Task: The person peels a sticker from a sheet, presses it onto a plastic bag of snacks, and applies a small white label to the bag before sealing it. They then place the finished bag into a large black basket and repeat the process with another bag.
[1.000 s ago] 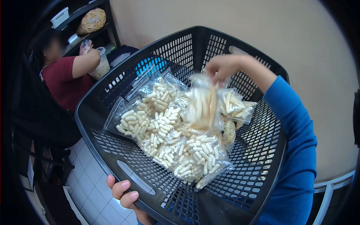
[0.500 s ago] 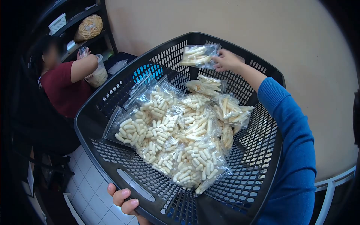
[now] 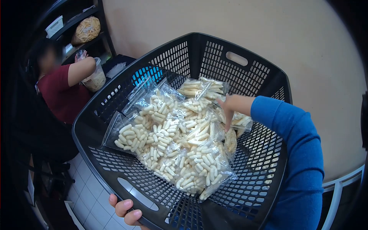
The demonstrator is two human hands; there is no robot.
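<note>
A black perforated basket point(image 3: 245, 214) holds several clear bags of pale, stick-like and rounded pieces point(image 3: 199, 161). My left hand point(image 3: 128, 211) is closed round the basket's near left rim, beside a handle slot. Inside the basket, my right hand point(image 3: 228, 109) reaches over the bags on the right, its fingers apart and pointing down. It is over or against a bag of sticks point(image 3: 241, 120); contact is hard to tell. Another bag of sticks point(image 3: 191, 88) lies at the back of the pile.
At the left a person in a dark red top point(image 3: 63, 84) has an arm over a clear tub point(image 3: 96, 76). Behind are dark shelves with a white basket point(image 3: 54, 27) and a large bag point(image 3: 87, 30). A beige wall point(image 3: 306, 50) stands behind the basket.
My right hand has let go of the bag it held near the back rim and moved down toward the right-hand bags. That bag now lies at the back of the pile.
</note>
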